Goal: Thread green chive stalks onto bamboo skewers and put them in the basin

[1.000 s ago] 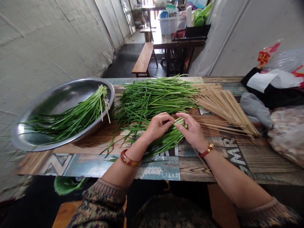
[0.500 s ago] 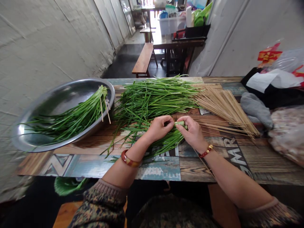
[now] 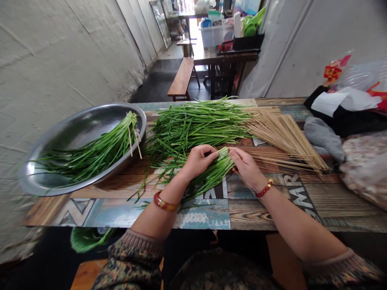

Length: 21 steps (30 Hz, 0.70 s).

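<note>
A small bunch of garlic chives (image 3: 218, 169) lies between my hands at the middle of the table, its pale cut ends pointing away from me. My left hand (image 3: 200, 161) is closed around the bunch near those ends. On the other side my right hand (image 3: 246, 167) pinches at the stems, with a thin bamboo skewer (image 3: 245, 183) running under its palm; the fingertips are partly hidden. Behind them spreads a larger pile of chives (image 3: 202, 123). Loose bamboo skewers (image 3: 286, 137) fan out to its right.
At left stands a steel basin (image 3: 75, 125) holding skewered chives (image 3: 99, 155). Plastic bags (image 3: 365, 165) and a grey cloth-like bundle (image 3: 323, 137) lie at right. A green basket (image 3: 89, 239) sits below the table's front edge. Beyond are a bench (image 3: 183, 76) and another table (image 3: 223, 58).
The right hand has shifted off the top of the bunch to its right side, uncovering the pale ends. The left hand stays at the bunch.
</note>
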Each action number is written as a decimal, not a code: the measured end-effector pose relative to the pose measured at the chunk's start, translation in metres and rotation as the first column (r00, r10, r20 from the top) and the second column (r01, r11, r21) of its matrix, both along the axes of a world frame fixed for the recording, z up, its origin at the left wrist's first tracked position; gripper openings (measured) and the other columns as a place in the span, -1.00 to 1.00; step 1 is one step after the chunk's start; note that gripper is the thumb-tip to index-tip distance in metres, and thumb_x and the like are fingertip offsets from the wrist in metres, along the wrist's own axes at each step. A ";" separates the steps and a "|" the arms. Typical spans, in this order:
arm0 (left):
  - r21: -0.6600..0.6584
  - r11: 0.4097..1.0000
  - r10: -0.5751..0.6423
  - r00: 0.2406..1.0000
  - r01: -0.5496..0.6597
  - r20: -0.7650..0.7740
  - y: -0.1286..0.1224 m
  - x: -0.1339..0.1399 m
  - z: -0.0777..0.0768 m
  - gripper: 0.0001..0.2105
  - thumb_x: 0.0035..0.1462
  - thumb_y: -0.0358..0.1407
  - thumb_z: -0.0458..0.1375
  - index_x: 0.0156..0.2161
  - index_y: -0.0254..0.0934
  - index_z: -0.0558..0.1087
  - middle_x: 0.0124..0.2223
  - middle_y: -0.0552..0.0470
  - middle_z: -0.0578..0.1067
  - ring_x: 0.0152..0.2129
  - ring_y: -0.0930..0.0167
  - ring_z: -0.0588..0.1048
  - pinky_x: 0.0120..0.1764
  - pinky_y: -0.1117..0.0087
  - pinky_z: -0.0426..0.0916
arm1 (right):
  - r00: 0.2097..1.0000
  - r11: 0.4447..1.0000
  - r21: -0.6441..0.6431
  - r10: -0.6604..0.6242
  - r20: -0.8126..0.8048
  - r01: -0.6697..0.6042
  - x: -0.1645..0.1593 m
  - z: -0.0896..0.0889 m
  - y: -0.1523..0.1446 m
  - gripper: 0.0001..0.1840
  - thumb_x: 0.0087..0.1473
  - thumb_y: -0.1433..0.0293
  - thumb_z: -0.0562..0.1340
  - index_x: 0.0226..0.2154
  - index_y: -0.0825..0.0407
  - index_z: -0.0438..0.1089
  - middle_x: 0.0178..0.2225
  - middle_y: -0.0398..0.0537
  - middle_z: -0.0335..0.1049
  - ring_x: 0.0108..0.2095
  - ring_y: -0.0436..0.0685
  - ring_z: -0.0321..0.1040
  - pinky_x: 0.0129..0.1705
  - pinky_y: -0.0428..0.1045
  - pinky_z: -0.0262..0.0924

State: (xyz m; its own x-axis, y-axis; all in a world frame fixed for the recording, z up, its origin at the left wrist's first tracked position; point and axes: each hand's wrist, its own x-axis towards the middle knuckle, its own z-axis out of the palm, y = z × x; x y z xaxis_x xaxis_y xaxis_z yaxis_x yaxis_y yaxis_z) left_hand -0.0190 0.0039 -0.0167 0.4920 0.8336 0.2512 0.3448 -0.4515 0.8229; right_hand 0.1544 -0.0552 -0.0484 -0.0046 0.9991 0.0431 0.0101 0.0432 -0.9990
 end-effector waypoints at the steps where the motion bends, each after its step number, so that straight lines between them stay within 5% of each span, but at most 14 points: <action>1: 0.010 1.000 -0.007 1.000 0.007 -0.014 -0.001 0.001 -0.001 -0.84 0.10 -0.33 0.15 -0.44 -0.35 0.51 -0.43 0.01 0.54 -0.46 0.45 0.46 -0.34 0.47 0.31 | 0.999 1.000 0.031 -0.006 0.043 0.005 -0.001 0.000 0.000 -0.58 0.14 0.08 0.15 -0.13 0.04 0.39 -0.34 -0.09 0.43 -0.44 0.02 0.31 -0.43 -0.08 0.24; 10: 0.088 0.992 -0.081 0.989 0.092 -0.122 -0.004 0.004 -0.004 -0.84 0.14 -0.29 0.15 -0.32 -0.30 0.56 -0.35 -0.01 0.57 -0.41 0.43 0.49 -0.31 0.44 0.32 | 0.881 0.964 0.232 -0.219 0.420 0.129 -0.005 0.003 0.001 -0.75 0.09 0.25 0.18 -0.21 0.05 0.39 -0.40 -0.10 0.40 -0.45 0.03 0.24 -0.37 -0.06 0.13; 16: 0.238 0.962 0.167 0.978 -0.134 -0.125 0.006 -0.008 -0.001 -0.84 0.16 -0.34 0.12 -0.24 -0.31 0.54 -0.31 -0.03 0.53 -0.36 0.42 0.47 -0.29 0.42 0.33 | 0.850 0.960 0.246 -0.239 0.470 0.134 -0.006 0.004 0.002 -0.80 0.08 0.29 0.15 -0.32 0.05 0.42 -0.49 -0.14 0.35 -0.48 0.03 0.22 -0.41 -0.07 0.06; 21: 0.438 0.894 0.244 0.920 -0.092 -0.305 0.017 -0.008 0.008 -0.83 0.18 -0.34 0.09 -0.19 -0.29 0.52 -0.25 -0.05 0.50 -0.30 0.37 0.45 -0.20 0.36 0.33 | 0.858 0.956 0.262 -0.240 0.453 0.129 -0.006 0.001 0.004 -0.80 0.09 0.29 0.15 -0.32 0.04 0.43 -0.46 -0.13 0.37 -0.45 0.05 0.25 -0.36 -0.07 0.09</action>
